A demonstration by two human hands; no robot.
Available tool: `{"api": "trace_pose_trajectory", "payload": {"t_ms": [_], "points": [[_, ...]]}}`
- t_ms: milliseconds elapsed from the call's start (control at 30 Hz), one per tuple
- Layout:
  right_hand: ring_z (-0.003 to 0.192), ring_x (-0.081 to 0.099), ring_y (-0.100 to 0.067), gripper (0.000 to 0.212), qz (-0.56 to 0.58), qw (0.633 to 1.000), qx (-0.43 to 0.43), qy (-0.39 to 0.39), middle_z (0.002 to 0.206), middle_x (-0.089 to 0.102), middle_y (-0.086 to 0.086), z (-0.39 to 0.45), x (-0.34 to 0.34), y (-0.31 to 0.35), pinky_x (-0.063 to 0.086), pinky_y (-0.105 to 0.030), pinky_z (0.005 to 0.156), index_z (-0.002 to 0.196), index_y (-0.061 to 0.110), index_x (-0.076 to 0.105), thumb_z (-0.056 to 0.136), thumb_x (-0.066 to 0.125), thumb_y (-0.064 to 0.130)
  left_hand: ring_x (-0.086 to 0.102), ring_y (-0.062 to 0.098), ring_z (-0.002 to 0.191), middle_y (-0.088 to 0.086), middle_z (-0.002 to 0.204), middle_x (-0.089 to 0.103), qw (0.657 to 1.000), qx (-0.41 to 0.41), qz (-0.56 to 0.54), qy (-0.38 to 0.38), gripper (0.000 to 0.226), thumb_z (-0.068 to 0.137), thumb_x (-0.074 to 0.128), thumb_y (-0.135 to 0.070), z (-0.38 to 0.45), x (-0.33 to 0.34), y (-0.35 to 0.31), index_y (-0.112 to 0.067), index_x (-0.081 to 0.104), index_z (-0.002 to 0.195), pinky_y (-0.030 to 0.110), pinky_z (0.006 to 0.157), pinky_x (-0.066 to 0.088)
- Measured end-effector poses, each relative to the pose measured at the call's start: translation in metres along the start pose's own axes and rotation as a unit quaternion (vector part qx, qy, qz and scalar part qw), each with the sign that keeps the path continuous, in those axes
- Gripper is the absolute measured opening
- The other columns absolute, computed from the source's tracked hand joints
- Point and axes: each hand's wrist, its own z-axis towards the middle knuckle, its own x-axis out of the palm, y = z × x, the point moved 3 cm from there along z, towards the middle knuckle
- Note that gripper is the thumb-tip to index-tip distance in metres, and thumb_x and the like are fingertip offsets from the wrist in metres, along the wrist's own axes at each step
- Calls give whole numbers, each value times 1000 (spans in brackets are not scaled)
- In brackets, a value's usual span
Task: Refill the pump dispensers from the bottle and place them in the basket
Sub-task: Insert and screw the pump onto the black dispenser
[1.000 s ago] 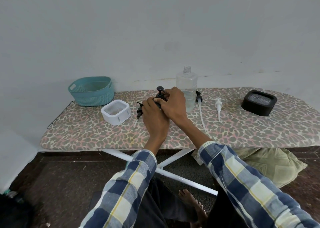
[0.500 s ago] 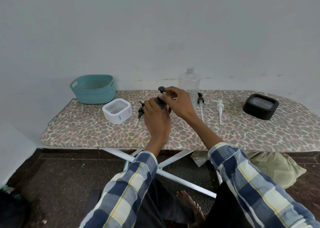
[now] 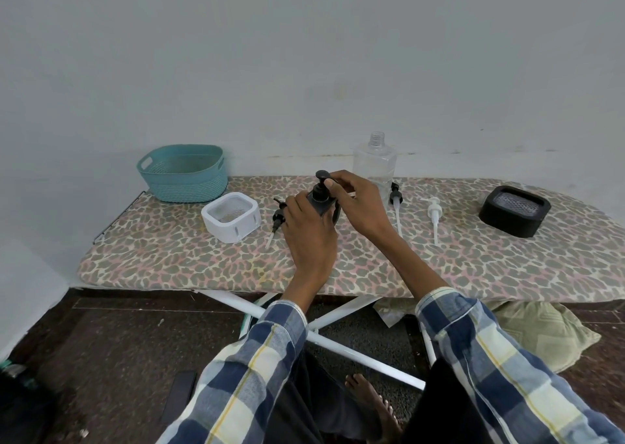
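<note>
A small dark pump dispenser (image 3: 320,199) stands at the middle of the ironing board (image 3: 473,261). My left hand (image 3: 309,227) wraps its body from the near side. My right hand (image 3: 358,203) pinches the black pump head on top. Just behind stands a clear uncapped bottle (image 3: 374,163). The teal basket (image 3: 184,172) sits at the far left, holding nothing I can see. Loose pump heads lie on the board: a black one (image 3: 278,219) left of my hands, a black one (image 3: 395,202) and a white one (image 3: 433,212) to the right.
A white square dispenser (image 3: 231,217) without a pump sits near the basket. A black square dispenser (image 3: 514,210) sits at the far right. The wall runs close behind the board. A cushion (image 3: 544,332) and a phone (image 3: 179,396) lie on the floor.
My right hand has lifted from covering the dark dispenser to gripping its pump head with the fingertips. The left hand has stayed on the body.
</note>
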Motion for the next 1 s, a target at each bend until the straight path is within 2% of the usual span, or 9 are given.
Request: {"api": "trace_pose_trajectory", "payload": {"t_ms": [200, 267, 333, 500, 633, 767, 800, 900, 1000], "points": [[101, 71, -1, 19, -2, 1000, 1, 19, 105, 78, 10, -1, -2, 4, 51, -15, 87, 116, 19, 75, 106, 63, 30, 57, 27, 116, 6, 129, 55, 1000, -6, -25, 9, 45, 102, 68, -37, 1, -5, 1, -11, 49, 133, 43, 92, 53], [101, 70, 0, 22, -12, 999, 9, 28, 108, 77, 10, 0, -1, 4, 52, -18, 88, 120, 20, 74, 102, 69, 32, 60, 25, 109, 3, 122, 58, 999, -13, -43, 12, 41, 99, 70, -37, 6, -10, 2, -13, 51, 126, 41, 83, 53], [103, 69, 0, 31, -23, 999, 12, 42, 115, 74, 8, 0, 3, 7, 55, -22, 89, 125, 19, 71, 97, 76, 32, 62, 23, 99, 1, 113, 61, 997, -32, -73, 15, 35, 96, 69, -37, 10, -17, 4, -14, 54, 117, 35, 74, 46], [108, 63, -1, 36, -41, 998, -35, 21, 124, 66, 3, 9, 13, 31, 49, -14, 86, 125, 28, 64, 93, 79, 25, 58, 20, 78, -2, 95, 62, 989, -60, -134, -5, 29, 93, 68, -41, 30, -41, 1, -19, 52, 103, 36, 65, 37], [112, 64, -16, 40, -59, 996, -71, 8, 125, 66, -2, 39, 34, 65, 54, -26, 91, 128, 22, 64, 91, 80, 25, 63, 21, 82, -2, 100, 68, 986, -60, -156, -29, 26, 95, 69, -38, 70, -67, 9, -19, 57, 107, 36, 67, 43], [108, 67, -17, 38, -66, 993, -100, 13, 123, 66, -3, 74, 68, 94, 56, -28, 91, 125, 19, 67, 90, 81, 22, 67, 23, 91, -2, 108, 71, 986, -70, -154, -13, 26, 94, 70, -36, 118, -94, 32, -19, 62, 112, 37, 73, 48], [106, 68, -17, 37, -70, 992, -104, 18, 123, 67, -4, 83, 80, 100, 56, -25, 91, 124, 17, 68, 90, 81, 21, 68, 23, 94, -2, 110, 73, 985, -72, -154, -5, 29, 92, 71, -38, 131, -102, 40, -20, 64, 114, 40, 76, 52], [103, 68, -15, 33, -74, 990, -117, 28, 123, 66, -5, 109, 116, 117, 48, -5, 83, 122, 13, 69, 92, 81, 19, 71, 23, 95, -2, 110, 75, 987, -65, -146, -1, 38, 88, 74, -45, 166, -125, 68, -19, 68, 115, 43, 81, 59], [99, 65, -13, 30, -69, 987, -143, 37, 121, 66, -5, 131, 151, 134, 42, 1, 80, 121, 11, 70, 92, 79, 16, 72, 23, 97, 0, 113, 75, 990, -58, -130, -19, 41, 86, 77, -46, 197, -145, 96, -18, 70, 116, 43, 84, 61]]}}
